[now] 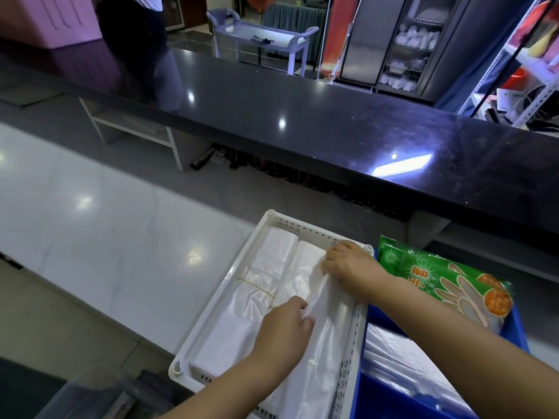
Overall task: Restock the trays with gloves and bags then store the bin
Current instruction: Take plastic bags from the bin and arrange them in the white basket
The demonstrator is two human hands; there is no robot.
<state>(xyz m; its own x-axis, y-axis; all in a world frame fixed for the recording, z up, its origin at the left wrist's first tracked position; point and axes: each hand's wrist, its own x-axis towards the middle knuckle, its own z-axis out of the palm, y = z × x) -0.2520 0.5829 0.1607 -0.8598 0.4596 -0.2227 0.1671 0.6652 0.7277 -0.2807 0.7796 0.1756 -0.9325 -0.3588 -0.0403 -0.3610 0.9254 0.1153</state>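
A white perforated tray [211,303] lies in front of me with stacks of clear plastic bags in it. One bundle of bags [245,300] on the left is bound by a rubber band. My left hand [284,328] pinches the near part of the right-hand stack of bags [326,337]. My right hand [351,267] grips the same stack near the tray's far right corner. To the right stands a blue bin [514,331] with green glove packs [447,282] leaning on top and more clear bags [402,358] inside.
A long black counter [302,122] runs across ahead of the tray, above a white tiled floor [90,237]. Beyond the counter stand a white cart [263,40], a glass-door cabinet [408,46] and a person in dark clothes [133,25].
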